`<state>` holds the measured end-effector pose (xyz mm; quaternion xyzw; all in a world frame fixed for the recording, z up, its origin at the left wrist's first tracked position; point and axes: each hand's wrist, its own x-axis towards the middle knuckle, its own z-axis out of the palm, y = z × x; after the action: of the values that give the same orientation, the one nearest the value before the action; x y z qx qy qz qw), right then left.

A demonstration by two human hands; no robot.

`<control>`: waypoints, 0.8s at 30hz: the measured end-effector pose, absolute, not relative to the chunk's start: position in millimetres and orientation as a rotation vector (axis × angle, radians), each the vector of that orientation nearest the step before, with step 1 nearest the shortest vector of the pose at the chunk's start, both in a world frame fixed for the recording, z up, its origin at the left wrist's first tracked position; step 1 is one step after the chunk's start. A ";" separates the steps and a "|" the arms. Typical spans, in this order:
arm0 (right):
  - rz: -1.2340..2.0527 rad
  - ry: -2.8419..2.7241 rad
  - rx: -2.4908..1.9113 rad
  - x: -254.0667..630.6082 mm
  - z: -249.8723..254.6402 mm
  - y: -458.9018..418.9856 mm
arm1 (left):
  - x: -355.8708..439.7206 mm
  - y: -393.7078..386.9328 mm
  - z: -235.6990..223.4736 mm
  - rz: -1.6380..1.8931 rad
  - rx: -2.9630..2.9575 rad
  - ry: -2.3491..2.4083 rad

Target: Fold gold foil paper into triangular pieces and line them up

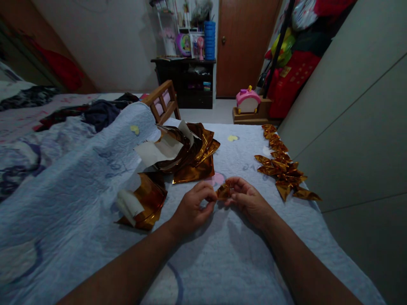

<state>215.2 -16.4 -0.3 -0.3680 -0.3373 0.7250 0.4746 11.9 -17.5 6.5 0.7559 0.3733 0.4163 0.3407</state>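
Between my hands, just above the bed, is a small folded piece of gold foil paper (223, 192). My left hand (196, 204) pinches its left end between thumb and fingers. On its right side, my right hand (246, 197) grips it with the thumb below and the fingers curled behind. A thick fanned stack of gold foil sheets (193, 171) with white backing lies beyond my left hand. Closer to me on the left, a smaller curled bunch of foil sheets (151, 201) rests on the quilt. At the right lies a row of folded gold foil pieces (281, 167) with pointed ends.
A pale blue quilt (219, 262) covers the bed and rises in a ridge on the left, with clothes (101, 113) beyond. A wooden chair (163, 101) stands past the far edge. The cabinet wall (359, 127) borders the right side. A pink toy case (248, 101) sits near the door.
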 end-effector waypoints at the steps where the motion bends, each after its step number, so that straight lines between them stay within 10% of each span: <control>1: 1.778 -0.825 -0.896 215.2 -0.2 -16.4 | 12.6 -18.5 5.6 1.079 2.040 0.964; 24: 1.206 -1.314 -1.294 220.5 -2.4 -9.7 | 14.2 -16.6 -5.5 1.155 2.617 1.030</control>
<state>220.5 -9.7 -2.4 -0.5239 -0.5319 0.4881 0.4520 14.2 -16.6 -5.5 0.8597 0.3383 0.3794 0.0508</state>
